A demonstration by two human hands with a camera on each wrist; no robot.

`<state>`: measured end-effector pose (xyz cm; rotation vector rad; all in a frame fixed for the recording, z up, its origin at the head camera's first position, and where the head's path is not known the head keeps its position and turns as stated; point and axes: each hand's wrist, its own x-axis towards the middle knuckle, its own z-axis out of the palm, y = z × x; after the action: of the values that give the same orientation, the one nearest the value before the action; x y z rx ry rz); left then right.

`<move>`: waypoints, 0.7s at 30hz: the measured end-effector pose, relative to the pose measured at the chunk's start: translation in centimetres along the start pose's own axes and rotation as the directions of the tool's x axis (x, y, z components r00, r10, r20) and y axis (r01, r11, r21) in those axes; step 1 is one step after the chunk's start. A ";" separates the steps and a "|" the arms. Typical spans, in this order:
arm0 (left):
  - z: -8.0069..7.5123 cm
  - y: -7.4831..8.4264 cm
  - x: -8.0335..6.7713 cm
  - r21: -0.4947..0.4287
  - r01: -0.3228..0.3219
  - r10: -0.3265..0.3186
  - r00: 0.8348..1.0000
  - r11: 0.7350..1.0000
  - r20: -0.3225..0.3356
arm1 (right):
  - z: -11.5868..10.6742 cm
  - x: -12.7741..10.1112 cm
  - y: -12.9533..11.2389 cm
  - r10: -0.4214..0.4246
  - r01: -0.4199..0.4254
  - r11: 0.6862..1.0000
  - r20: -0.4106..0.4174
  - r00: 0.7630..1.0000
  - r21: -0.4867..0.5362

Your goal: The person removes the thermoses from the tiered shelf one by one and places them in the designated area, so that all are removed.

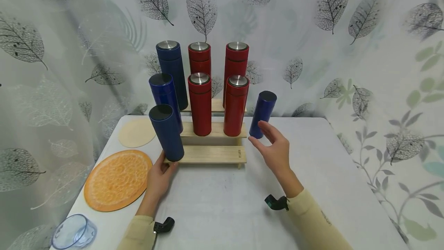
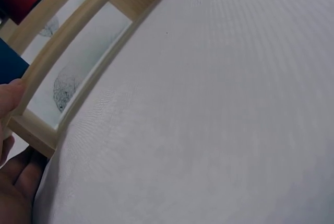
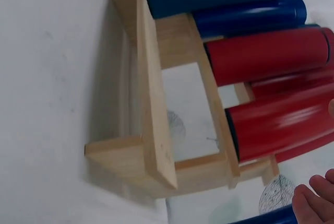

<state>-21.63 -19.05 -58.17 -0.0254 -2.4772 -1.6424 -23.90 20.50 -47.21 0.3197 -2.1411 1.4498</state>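
Observation:
A three-step wooden rack (image 1: 211, 155) stands on the table, and my left hand (image 1: 158, 180) grips its front left corner. In the left wrist view, the thumb lies over the edge of the wooden step (image 2: 62, 38). Just above that hand, a matte dark blue thermos (image 1: 167, 134) stands on the lowest step. My right hand (image 1: 277, 150) is beside a glossy blue thermos (image 1: 262, 114) on the table right of the rack, thumb and forefinger spread wide apart near its lower part. In the right wrist view, its fingers (image 3: 313, 203) overlap the end of this thermos.
Several red thermoses (image 1: 201, 107) with silver tops fill the middle and back steps, beside a glossy blue thermos (image 1: 163, 92) and a tall dark blue thermos (image 1: 171, 63). Left of the rack lie an orange round mat (image 1: 118, 180) and a beige disc (image 1: 136, 132); a glass (image 1: 74, 232) stands nearer.

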 end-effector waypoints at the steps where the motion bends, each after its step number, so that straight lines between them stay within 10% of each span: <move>1: 0.0 0.0 0.0 0.001 0.000 0.000 1.000 1.000 -0.001 | 0.1 0.0 -0.3 -0.007 0.007 1.000 0.006 1.000 0.008; 21: 0.2 0.1 0.1 -0.019 -0.010 0.010 1.000 1.000 -0.016 | 3.2 -0.6 -3.7 -0.172 0.152 0.978 0.144 0.975 0.139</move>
<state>-21.72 -18.84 -58.11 -0.0275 -2.4460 -1.6560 -22.63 16.10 -45.54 0.6598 -2.0892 1.5122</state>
